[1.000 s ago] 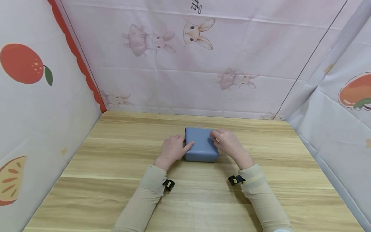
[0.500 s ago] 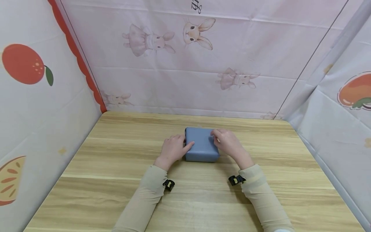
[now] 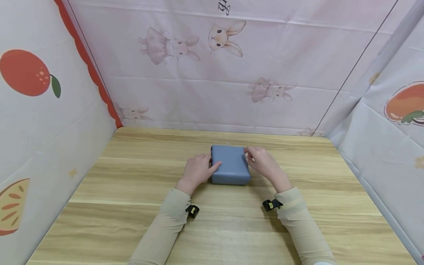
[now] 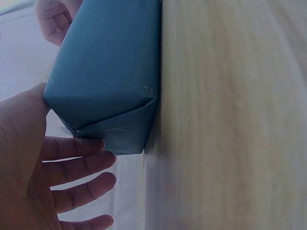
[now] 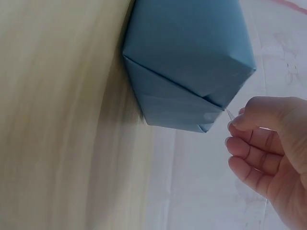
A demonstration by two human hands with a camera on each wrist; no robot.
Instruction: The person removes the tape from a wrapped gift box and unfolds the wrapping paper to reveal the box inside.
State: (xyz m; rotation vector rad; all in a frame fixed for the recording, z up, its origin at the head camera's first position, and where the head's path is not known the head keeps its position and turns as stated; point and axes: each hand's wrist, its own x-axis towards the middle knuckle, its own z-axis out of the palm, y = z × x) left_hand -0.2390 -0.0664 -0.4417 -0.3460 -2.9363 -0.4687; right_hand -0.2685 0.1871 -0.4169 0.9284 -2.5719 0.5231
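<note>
A box wrapped in blue paper lies on the table, its ends folded into slanted flaps. My left hand rests at its left end. In the left wrist view that thumb lies along the box's top edge, the index finger touches the folded end, and the other fingers extend past it. By the far right corner, my right hand pinches a thin sliver of clear tape between thumb and forefinger. The tape reaches toward the edge of the right end flap, where a shiny patch shows.
Light wood-grain table surrounds the box. A pink rabbit-print sheet hangs behind, with fruit-print sheets at both sides. A black wrist camera is strapped to each sleeve.
My right hand has shifted slightly right, from over the box's top to just beyond its right edge. The left hand and the box stay in place.
</note>
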